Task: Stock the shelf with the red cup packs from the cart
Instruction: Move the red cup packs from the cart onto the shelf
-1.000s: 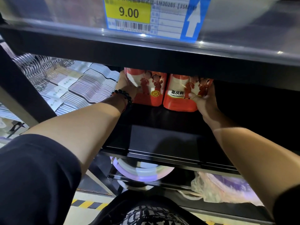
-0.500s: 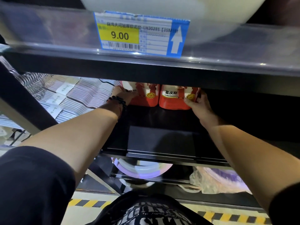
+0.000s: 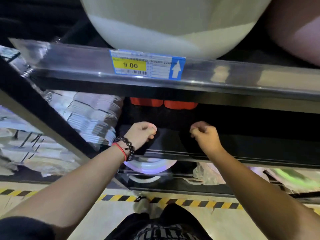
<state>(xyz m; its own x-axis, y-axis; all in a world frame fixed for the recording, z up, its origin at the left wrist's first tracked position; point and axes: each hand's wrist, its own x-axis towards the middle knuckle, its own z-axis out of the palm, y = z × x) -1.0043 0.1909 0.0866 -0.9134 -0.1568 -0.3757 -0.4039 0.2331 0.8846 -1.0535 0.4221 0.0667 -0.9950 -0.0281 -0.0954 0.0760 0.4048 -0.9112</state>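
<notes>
Both hands have come back from the red packs since the earlier frames: a second ago each palm was pressed against a pack deep in the shelf; now both hover near its front edge, well clear of the stock. The view has also tipped up, so the upper ledge hides most of the packs.

The left hand (image 3: 141, 133) is curled into a loose fist and holds nothing. It wears a bead bracelet (image 3: 127, 147) and a red cord at the wrist. The right hand (image 3: 203, 134) is likewise curled, fingers folded in, empty. Neither touches a pack.

The two packs (image 3: 162, 103) stand side by side beyond the knuckles, at the back of the shelf (image 3: 242, 125), touching or nearly so; only their red lower edges show below the ledge. In my judgement they were pushed to the rear so that later packs can stand in front of them, and the hands are drawn out together because the pair has been seated.

Beyond and left of the left hand lie wrapped silver bundles (image 3: 93, 116), in the next bay. Above both hands a price tag (image 3: 147, 65) reading 9.00 is clipped to the upper ledge, its arrow pointing up to a pale basin (image 3: 173, 25), so it does not price the packs. Below the wrists, a lower tier holds a pale plate (image 3: 149, 166) and a bagged item.

The cart is not in view. Placement of this pair looks complete; a further trip to the cart appears due.
</notes>
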